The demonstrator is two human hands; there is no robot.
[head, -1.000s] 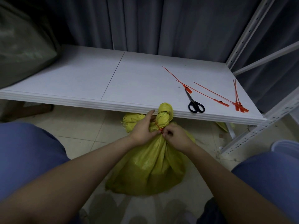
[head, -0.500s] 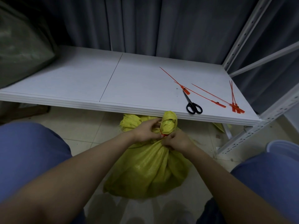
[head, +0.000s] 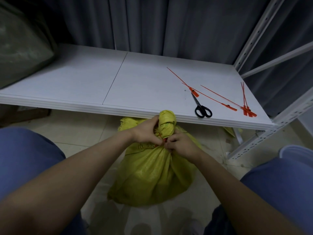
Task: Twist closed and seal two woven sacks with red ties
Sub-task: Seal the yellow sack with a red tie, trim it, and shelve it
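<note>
Grey curtain (head: 152, 22) hung across the back of the frame, above a white shelf board (head: 84, 78) running left to right. Dark green sack (head: 22, 48) sat on the shelf at upper left. Black scissors (head: 201, 107) lay near the shelf's front edge at right, closed, with loose red ties (head: 211, 97) spread beside them and further right.

Yellow woven sack (head: 152, 175) stood on the tiled floor (head: 76, 129) at centre frame, between your knees, just in front of the shelf edge. Its neck was twisted into a tight knob rising above your hands.

Your left hand (head: 146, 131) gripped the sack's neck from the left, fingers curled around it. Your right hand (head: 182, 145) was closed at the base of the neck from the right, fingertips pinching the red tie (head: 164, 140) that showed between both hands. How far that tie was cinched could not be told.

More yellow weave (head: 127, 122) showed behind your left hand under the shelf; same sack or another, unclear.
</note>
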